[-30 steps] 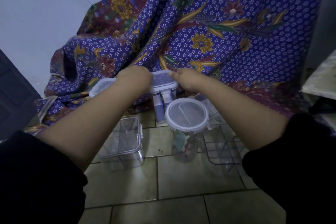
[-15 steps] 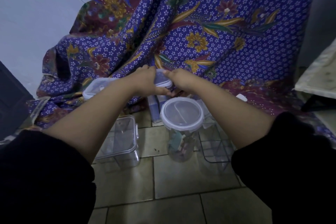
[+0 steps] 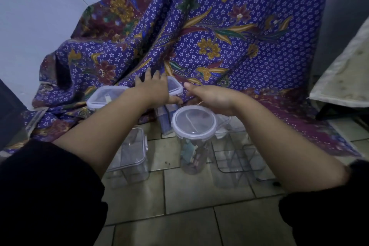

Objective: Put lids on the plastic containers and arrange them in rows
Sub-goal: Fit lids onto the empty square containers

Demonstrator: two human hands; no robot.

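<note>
Several clear plastic containers stand on the tiled floor. My left hand [image 3: 155, 88] lies flat with spread fingers on the lid [image 3: 176, 86] of a tall rectangular container [image 3: 166, 120] at the back centre, with the thumb under the lid's near edge. My right hand [image 3: 211, 98] hovers just right of that lid, relaxed and empty, above a round lidded container [image 3: 193, 126]. A lidded rectangular container [image 3: 105, 96] stands at the back left and another [image 3: 133, 152] at the front left. At the front right is a clear container [image 3: 235, 160], partly hidden by my right arm.
A purple flowered cloth [image 3: 229, 36] hangs right behind the containers and spreads onto the floor. A pale cushion edge [image 3: 347, 78] juts in at the right. Beige floor tiles [image 3: 189, 195] lie between me and the containers.
My left hand has opened from a curled hold to spread fingers on the tall container's lid. My right hand has let go of the lid and drawn back to the right.
</note>
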